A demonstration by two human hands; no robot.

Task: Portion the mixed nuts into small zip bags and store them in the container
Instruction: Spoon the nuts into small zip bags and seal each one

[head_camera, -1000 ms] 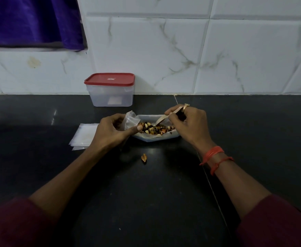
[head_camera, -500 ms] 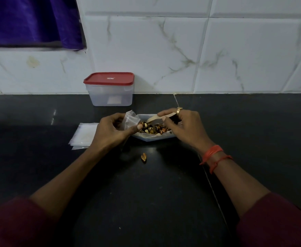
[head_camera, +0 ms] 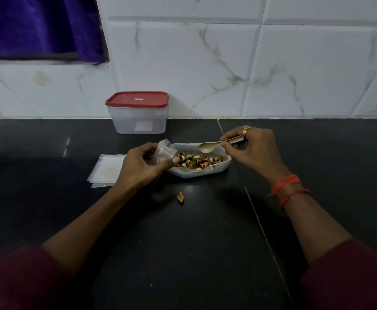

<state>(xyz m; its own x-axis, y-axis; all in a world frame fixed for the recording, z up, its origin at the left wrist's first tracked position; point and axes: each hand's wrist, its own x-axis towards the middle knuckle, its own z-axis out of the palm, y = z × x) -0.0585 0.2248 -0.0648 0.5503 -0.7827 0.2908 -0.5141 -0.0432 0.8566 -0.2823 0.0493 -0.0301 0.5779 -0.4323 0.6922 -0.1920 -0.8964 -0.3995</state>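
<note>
Mixed nuts (head_camera: 197,161) lie in a white plastic tray (head_camera: 205,173) on the black counter. My left hand (head_camera: 142,167) pinches a small clear zip bag (head_camera: 165,152) at the tray's left end, thumb over the rim. My right hand (head_camera: 253,151) grips a small wooden spoon (head_camera: 207,147) by its handle, with the bowl hovering over the back of the tray and looking bare. A clear container (head_camera: 139,121) with a red lid stands shut against the tiled wall behind.
A flat stack of unused zip bags (head_camera: 106,170) lies left of my left hand. One loose nut (head_camera: 180,197) sits on the counter in front of the tray. A purple cloth (head_camera: 40,25) hangs at the top left.
My right hand has lifted the spoon out of the nuts and drawn back to the right. The left hand and zip bag stay in place.
</note>
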